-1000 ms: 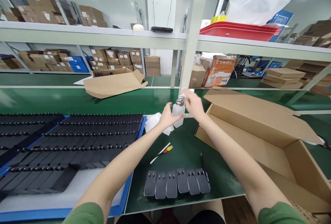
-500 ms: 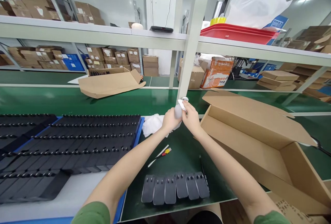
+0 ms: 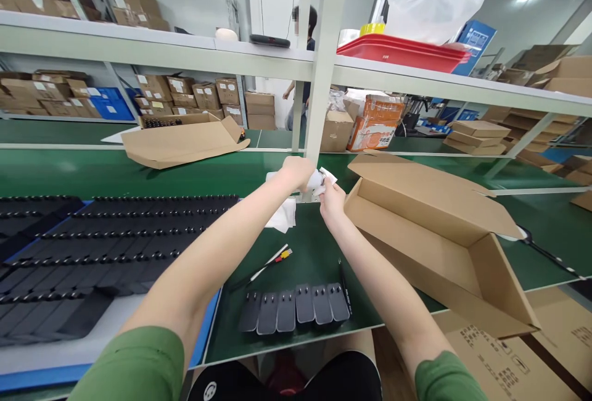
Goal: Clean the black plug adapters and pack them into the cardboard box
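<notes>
White cloth now pinched by both hands at 12 o'clock over the bench; bottle from a second ago is hidden behind the left hand, which has closed over it. Right hand pinches the cloth's edge. Open carton crowds 3 o'clock, black parts at 6.

Green bench with black parts

A single head-worn camera looks forward and down along both forearms onto the green worktop. It sits close above the near edge. Shelving fills the upper frame.
</notes>
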The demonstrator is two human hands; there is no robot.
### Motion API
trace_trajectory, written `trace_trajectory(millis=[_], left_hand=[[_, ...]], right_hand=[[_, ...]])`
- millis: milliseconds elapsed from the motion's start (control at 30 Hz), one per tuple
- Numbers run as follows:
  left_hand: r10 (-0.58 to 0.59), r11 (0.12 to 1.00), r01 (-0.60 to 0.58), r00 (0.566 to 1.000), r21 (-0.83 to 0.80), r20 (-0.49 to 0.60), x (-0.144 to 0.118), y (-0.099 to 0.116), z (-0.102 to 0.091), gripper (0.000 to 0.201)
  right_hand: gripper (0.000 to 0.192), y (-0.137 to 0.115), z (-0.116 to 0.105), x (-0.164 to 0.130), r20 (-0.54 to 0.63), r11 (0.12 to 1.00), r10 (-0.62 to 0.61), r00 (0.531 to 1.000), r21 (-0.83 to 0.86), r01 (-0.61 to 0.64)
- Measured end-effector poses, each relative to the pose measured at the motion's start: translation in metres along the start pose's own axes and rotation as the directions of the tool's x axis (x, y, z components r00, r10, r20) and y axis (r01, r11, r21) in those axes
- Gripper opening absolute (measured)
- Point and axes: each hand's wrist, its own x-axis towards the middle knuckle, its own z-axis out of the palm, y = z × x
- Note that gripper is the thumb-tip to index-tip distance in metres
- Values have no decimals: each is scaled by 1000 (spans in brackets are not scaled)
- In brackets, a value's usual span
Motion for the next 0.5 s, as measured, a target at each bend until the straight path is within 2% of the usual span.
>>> trace_trajectory(millis=[133,233,500], left_hand=[[0,999,-2,999,39,38,-7,-2,-3,43],[-18,999,17,999,31,28,-11,-4,2,44],[-140,984,128,986,-121,-89,-13,-1,27,52]], right_hand=[[15,-7,5,-12,17,990,110,994,83,-111],[13,-12,6,-12,31,988,140,990,64,-142],[18,-33,-1,16,60,992,4,998,-126,4]])
